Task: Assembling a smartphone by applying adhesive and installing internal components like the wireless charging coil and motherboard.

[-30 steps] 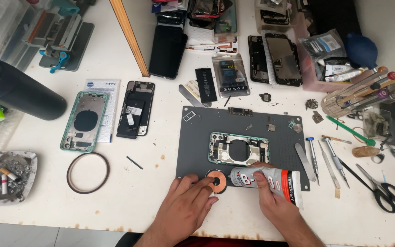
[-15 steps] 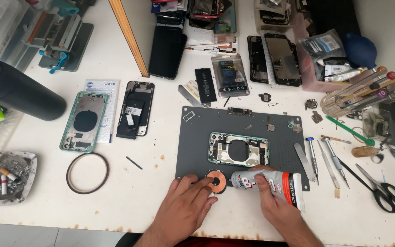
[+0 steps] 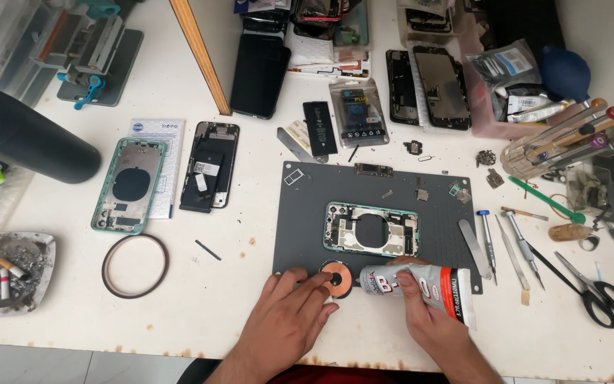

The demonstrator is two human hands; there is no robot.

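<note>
My left hand (image 3: 289, 313) presses its fingertips on a round copper coil (image 3: 338, 279) at the front edge of a dark grey work mat (image 3: 300, 227). In my right hand (image 3: 428, 313) lies a grey glue tube (image 3: 421, 283) with a red band, held sideways, its nozzle pointing at the coil. Just beyond, in the middle of the mat, sits an opened green phone frame (image 3: 371, 229) with a round hole.
A second green phone housing (image 3: 129, 185) and a dark phone body (image 3: 209, 166) lie left. A brown ring (image 3: 135, 264) and an ashtray (image 3: 5, 274) sit near the front left. Screwdrivers, tweezers and scissors (image 3: 595, 288) lie right. Phone parts crowd the back.
Both hands stay at the coil; the tube's nozzle has come slightly closer to it. Nothing else has moved.
</note>
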